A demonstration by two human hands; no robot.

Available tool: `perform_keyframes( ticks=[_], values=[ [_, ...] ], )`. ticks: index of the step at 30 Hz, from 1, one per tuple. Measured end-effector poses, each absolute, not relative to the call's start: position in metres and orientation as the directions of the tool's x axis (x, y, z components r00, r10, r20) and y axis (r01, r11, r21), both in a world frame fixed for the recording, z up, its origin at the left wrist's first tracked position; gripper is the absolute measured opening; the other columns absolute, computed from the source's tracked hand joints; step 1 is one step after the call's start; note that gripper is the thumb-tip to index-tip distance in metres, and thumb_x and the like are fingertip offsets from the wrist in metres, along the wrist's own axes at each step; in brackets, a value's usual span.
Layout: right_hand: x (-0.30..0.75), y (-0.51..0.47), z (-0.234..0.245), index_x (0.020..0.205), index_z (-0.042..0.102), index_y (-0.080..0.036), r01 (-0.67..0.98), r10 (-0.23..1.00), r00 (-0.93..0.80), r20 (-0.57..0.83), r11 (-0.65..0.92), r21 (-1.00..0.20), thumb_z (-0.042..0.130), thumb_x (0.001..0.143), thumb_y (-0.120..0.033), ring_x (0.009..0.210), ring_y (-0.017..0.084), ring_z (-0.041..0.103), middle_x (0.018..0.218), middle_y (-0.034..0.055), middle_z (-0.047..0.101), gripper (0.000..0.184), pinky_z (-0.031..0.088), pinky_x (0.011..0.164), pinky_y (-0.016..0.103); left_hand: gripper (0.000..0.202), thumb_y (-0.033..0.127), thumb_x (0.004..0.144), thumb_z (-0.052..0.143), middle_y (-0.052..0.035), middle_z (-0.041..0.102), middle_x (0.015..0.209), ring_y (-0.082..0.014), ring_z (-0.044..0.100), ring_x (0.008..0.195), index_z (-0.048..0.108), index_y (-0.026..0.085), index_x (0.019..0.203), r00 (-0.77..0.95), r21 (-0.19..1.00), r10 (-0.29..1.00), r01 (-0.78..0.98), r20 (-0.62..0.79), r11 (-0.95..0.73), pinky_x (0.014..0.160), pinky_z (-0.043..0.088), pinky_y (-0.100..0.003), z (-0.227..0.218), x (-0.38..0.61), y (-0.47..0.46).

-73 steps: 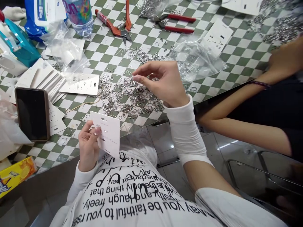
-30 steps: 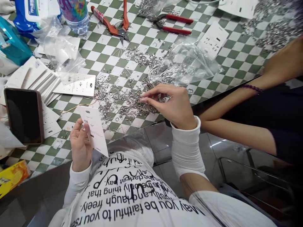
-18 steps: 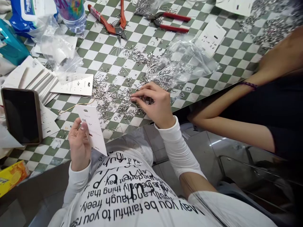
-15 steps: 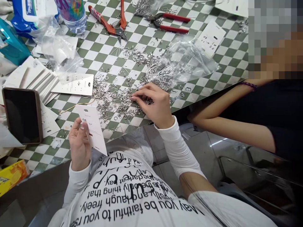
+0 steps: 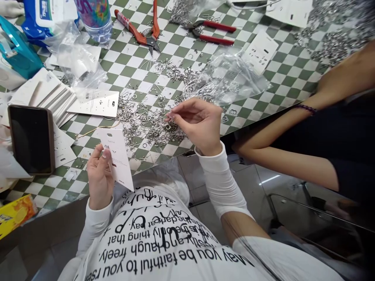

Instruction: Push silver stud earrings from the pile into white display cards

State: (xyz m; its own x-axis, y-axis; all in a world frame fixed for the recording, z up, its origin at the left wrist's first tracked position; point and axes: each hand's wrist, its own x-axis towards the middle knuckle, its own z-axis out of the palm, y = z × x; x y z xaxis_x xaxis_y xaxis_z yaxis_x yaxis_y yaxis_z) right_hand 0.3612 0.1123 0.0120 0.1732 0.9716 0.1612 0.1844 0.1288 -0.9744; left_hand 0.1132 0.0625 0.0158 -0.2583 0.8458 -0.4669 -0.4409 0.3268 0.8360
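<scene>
Earring card (image 5: pixel 117 160) gripped upright in L hand (image 5: pixel 99 175), near table edge, over shirt front.
R hand (image 5: pixel 199 123) pinched just above pile of metal rings & hooks (image 5: pixel 149 127), can't tell if anything's held; clear plastic bag (image 5: pixel 231 76) just beyond, on checkered tablecloth (image 5: pixel 293 74).

Table top (image 5: pixel 287 74): green-and-white checked cover. Centre: loose heap of metal rings and hooks (image 5: pixel 146 121), thinning toward the far edge. Beside it, clear plastic bag (image 5: pixel 231 76) with metal pieces inside. Far side: orange-handled cutters (image 5: pixel 137 33), red-handled pliers (image 5: pixel 212 35), water bottle (image 5: pixel 95 19). Left side: stack of white cards (image 5: pixel 49 93), black phone (image 5: pixel 31 138). Near corner: yellow box (image 5: pixel 16 214)
</scene>
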Motion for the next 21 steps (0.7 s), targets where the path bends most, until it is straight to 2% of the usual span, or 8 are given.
perform_keyframes(
  ticks=[4, 8, 12, 18, 21],
  values=[
    [0.3624, 0.1143, 0.0108, 0.098, 0.076, -0.022, 0.109, 0.980, 0.154, 0.125, 0.109, -0.988, 0.076, 0.085, -0.018, 0.082, 0.018, 0.077, 0.087, -0.0001, 0.077, 0.014, 0.069, 0.080, 0.035, 0.046, 0.044, 0.059, 0.097, -0.0005, 0.075, 0.084, -0.0090, 0.066, 0.060, 0.068, 0.019, 0.085, -0.246, 0.823, 0.847, -0.468, -0.471, 0.322, 0.051, 0.050, -0.017, 0.0169, 0.1138, 0.0631],
    [0.3629, 0.1138, 0.0129, 0.103, 0.078, -0.022, 0.050, 0.985, 0.162, 0.054, 0.046, -0.998, 0.073, 0.087, -0.016, 0.088, 0.020, 0.078, 0.090, -0.0001, 0.079, 0.017, 0.069, 0.078, 0.037, 0.046, 0.044, 0.060, 0.097, -0.0018, 0.077, 0.087, -0.0108, 0.069, 0.065, 0.068, 0.019, 0.086, -0.244, 0.827, 0.853, -0.466, -0.462, 0.315, 0.055, 0.053, -0.016, 0.0152, 0.1136, 0.0636],
    [0.3626, 0.1132, 0.0164, 0.100, 0.078, -0.027, 0.083, 0.989, 0.150, 0.014, 0.001, -0.997, 0.072, 0.090, -0.020, 0.088, 0.019, 0.078, 0.091, -0.0015, 0.079, 0.014, 0.068, 0.073, 0.035, 0.044, 0.041, 0.062, 0.096, -0.0031, 0.078, 0.092, -0.0115, 0.072, 0.071, 0.068, 0.019, 0.088, -0.239, 0.826, 0.857, -0.471, -0.456, 0.308, 0.058, 0.055, -0.015, 0.0147, 0.1131, 0.0639],
    [0.3633, 0.1145, 0.0157, 0.105, 0.077, -0.021, 0.160, 0.985, 0.162, 0.058, 0.031, -0.987, 0.068, 0.092, -0.022, 0.091, 0.017, 0.077, 0.094, 0.0002, 0.079, 0.016, 0.067, 0.076, 0.032, 0.038, 0.037, 0.067, 0.094, -0.0023, 0.079, 0.093, -0.0103, 0.074, 0.078, 0.070, 0.019, 0.089, -0.207, 0.818, 0.873, -0.492, -0.442, 0.298, 0.057, 0.053, -0.011, 0.0157, 0.1132, 0.0639],
    [0.3630, 0.1150, 0.0156, 0.103, 0.077, -0.020, 0.157, 0.990, 0.136, 0.039, 0.017, -0.987, 0.067, 0.093, -0.024, 0.089, 0.018, 0.077, 0.091, 0.0009, 0.079, 0.014, 0.066, 0.072, 0.031, 0.039, 0.039, 0.065, 0.095, -0.0018, 0.078, 0.092, -0.0111, 0.074, 0.078, 0.070, 0.020, 0.088, -0.217, 0.824, 0.871, -0.481, -0.442, 0.298, 0.058, 0.053, -0.012, 0.0162, 0.1137, 0.0641]
  ],
)
